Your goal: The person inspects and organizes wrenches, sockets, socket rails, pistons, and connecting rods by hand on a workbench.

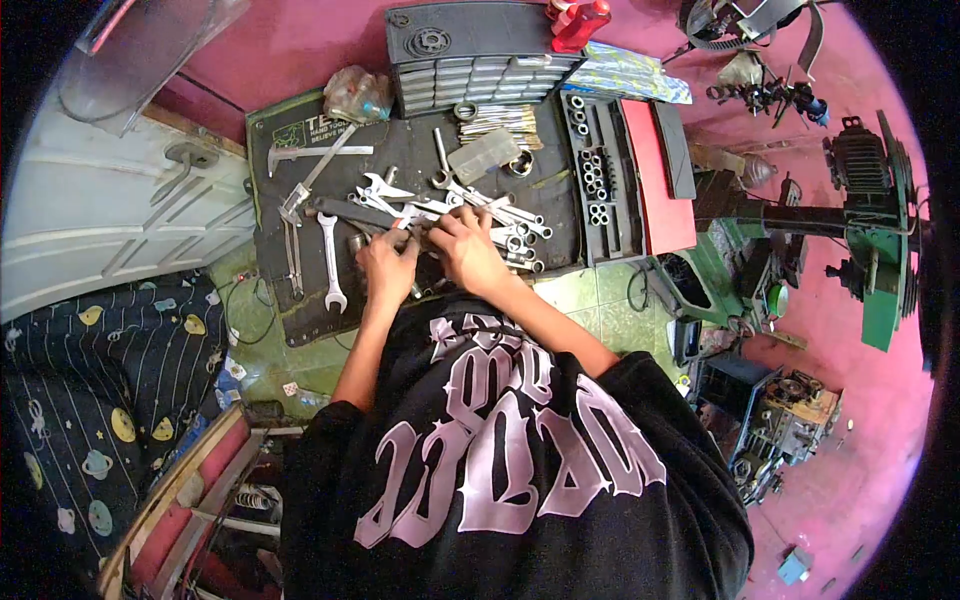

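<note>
My left hand (388,264) is at the near left side of a pile of wrenches (520,222), its fingers bent together; what they grip is hidden. Close beside it, my right hand (466,246) reaches down into the same pile with curled fingers, and its fingertips are covered by the hand. A large open-end wrench (329,262) lies apart on the dark mat (300,328), left of my left hand. Further left are calipers (295,203). Just behind my hands, a double open-end wrench (384,191) rests on the pile.
A drawer cabinet (480,82) stands at the back of the bench, with a plastic bag (357,95) beside it. To the right lie a socket tray (602,180) and a red panel (655,180). A clear plastic box (486,154) sits behind the wrenches. Green machinery (885,290) stands far right.
</note>
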The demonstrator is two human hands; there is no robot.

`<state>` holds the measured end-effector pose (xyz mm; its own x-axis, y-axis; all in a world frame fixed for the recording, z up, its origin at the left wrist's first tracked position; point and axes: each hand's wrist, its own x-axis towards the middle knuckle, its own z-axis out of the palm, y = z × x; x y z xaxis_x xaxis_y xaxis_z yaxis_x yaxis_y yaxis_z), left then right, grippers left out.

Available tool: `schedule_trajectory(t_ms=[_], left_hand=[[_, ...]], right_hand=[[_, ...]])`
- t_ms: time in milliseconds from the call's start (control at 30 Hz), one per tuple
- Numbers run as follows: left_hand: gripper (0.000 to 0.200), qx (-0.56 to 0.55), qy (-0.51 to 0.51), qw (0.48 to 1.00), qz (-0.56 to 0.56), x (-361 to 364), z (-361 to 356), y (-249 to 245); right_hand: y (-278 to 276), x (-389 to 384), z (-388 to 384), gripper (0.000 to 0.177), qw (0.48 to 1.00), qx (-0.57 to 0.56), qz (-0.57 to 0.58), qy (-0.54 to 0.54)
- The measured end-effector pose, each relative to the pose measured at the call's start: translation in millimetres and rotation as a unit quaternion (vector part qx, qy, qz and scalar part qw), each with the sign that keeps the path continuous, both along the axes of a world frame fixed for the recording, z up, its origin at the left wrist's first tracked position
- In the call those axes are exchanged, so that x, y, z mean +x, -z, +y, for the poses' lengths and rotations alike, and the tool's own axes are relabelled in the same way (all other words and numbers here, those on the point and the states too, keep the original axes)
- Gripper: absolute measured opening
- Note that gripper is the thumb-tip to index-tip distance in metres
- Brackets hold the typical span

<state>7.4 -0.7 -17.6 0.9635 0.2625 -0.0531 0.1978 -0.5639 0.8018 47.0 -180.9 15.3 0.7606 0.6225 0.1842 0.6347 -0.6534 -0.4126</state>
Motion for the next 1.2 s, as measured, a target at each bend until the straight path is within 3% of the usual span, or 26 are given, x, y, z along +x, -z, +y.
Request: schedule_trajectory(t_ms=[133,333,367,467,533,600,667,767,867,967,1067,1200], left_hand=[[0.019,0.021,-0.008,1.000,0.021,-3,-4,-8],[0.019,-0.012,0.006,1.000,0.013,-5,-6,-7],[0.019,-0.011,0.009,1.000,0.014,-6,-6,-8],[0.025,-0.046,-0.009,0.998,0.044,-1,-8,-23],[0.031,0.058,0.038,0.997,-0.030,0,-5,-25],[0.031,0.042,0.036,0.998,-0.004,-1,-5,-27],[0.026,0.143,0.063,0.986,-0.053,-2,-6,-31],[0.020,0.167,0.095,0.978,-0.076,0,-7,-39],[0.018,0.172,0.095,0.978,-0.071,3,-9,-41],[0.018,0.142,0.069,0.984,-0.084,4,-11,-39],[0.018,0.134,0.061,0.987,-0.067,1,-8,-29],[0.021,0.131,0.065,0.989,-0.030,-1,-5,-32]], right_hand=[[21,9,-22,0.036,0.999,0.011,-0.030,0.003],[53,29,-73,0.031,0.981,-0.064,-0.018,0.181],[55,33,-78,0.029,0.979,-0.105,-0.017,0.175],[49,35,-70,0.030,0.980,-0.067,-0.005,0.189],[45,33,-66,0.029,0.975,-0.080,-0.007,0.207],[41,32,-63,0.028,0.972,-0.070,0.030,0.221],[38,31,-60,0.025,0.975,-0.056,0.023,0.212],[32,26,-51,0.023,0.983,-0.033,-0.001,0.182],[5,15,-27,0.026,0.992,-0.041,-0.029,0.117],[6,4,-10,0.029,0.998,0.035,-0.007,0.055],[9,11,-19,0.032,0.999,0.016,-0.009,0.030],[30,26,-47,0.040,0.994,-0.003,-0.076,0.080]])
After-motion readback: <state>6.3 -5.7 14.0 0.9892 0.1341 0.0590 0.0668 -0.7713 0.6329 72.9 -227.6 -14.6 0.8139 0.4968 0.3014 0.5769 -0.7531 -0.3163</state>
